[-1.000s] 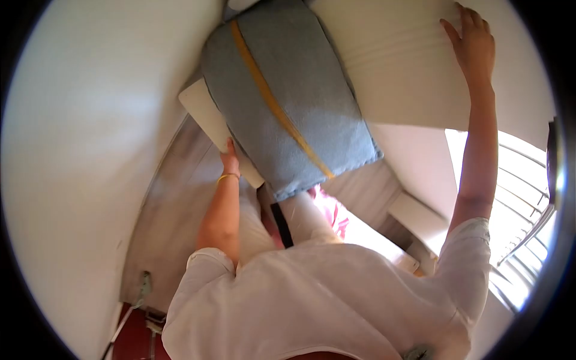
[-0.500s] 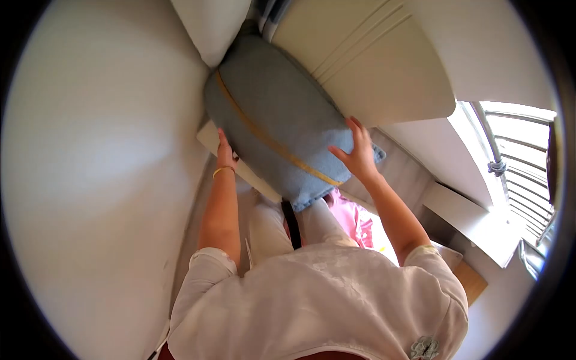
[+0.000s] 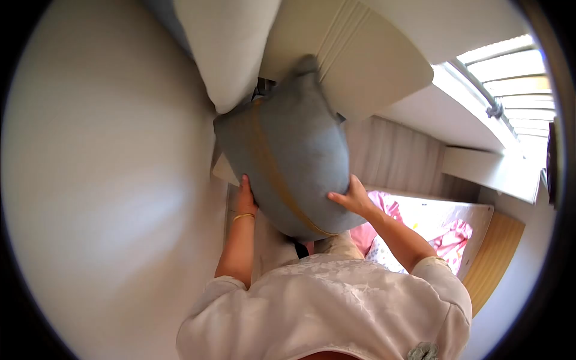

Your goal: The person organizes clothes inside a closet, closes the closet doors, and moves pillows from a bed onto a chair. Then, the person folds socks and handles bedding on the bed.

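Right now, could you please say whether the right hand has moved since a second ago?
Yes: the right hand has gone, in view, from above the barred window to its lower left, against the grey cushion.

A pale wall (image 3: 108, 180) occupies the left side. At far centre, a cream panel (image 3: 384, 66) shows parallel grooves. A brightly lit, barred window (image 3: 510, 99) is at far right. Below it, a white shelf (image 3: 492, 171) adjoins wood-grain panelling (image 3: 396, 150). Nearer, on the right, pink cloth (image 3: 453, 240) lies beside a light wooden board (image 3: 495, 261). A dark object at the right edge is unidentifiable.
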`<state>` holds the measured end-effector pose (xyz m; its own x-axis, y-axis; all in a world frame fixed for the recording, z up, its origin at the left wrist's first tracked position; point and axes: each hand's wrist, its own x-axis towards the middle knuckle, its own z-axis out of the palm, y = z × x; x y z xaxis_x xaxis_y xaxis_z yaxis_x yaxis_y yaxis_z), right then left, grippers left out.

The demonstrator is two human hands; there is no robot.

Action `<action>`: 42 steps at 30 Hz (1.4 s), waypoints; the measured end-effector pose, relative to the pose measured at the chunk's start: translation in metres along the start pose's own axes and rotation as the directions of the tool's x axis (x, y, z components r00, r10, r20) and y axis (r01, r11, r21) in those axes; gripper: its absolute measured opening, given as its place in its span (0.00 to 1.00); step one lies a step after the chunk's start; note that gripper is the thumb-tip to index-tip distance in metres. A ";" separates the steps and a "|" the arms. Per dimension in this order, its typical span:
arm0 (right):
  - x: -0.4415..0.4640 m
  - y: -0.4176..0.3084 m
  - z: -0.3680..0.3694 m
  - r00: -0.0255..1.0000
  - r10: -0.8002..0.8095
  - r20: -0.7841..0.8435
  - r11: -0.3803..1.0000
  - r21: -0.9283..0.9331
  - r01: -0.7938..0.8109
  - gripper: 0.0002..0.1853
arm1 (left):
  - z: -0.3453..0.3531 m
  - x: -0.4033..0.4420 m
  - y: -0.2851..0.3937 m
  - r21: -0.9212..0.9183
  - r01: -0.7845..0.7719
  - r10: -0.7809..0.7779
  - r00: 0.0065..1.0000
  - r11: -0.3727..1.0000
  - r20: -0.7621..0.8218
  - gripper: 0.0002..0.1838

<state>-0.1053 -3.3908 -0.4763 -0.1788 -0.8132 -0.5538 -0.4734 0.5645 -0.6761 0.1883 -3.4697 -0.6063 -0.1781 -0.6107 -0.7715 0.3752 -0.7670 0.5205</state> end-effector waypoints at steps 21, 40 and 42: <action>-0.059 -0.032 0.128 0.991 -0.127 -0.035 0.969 -0.218 0.117 0.25 | 0.175 -0.006 0.164 0.612 -0.224 0.560 0.255 -0.759 0.788 0.47; -0.487 0.422 0.245 0.017 0.976 0.216 -0.210 0.928 0.308 0.29 | 0.064 -0.098 -0.044 0.445 -0.487 0.044 0.635 -0.751 0.771 0.38; -0.505 0.446 0.242 0.220 0.951 0.217 -0.293 0.859 0.420 0.29 | 0.038 -0.141 -0.087 0.659 -0.491 0.017 0.795 -0.570 0.607 0.41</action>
<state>-0.0176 -2.6941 -0.6151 -0.3029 0.3882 -0.8704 0.8047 -0.3851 -0.4519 0.1457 -3.3247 -0.5290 -0.6869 -0.6180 -0.3824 -0.7260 0.6070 0.3230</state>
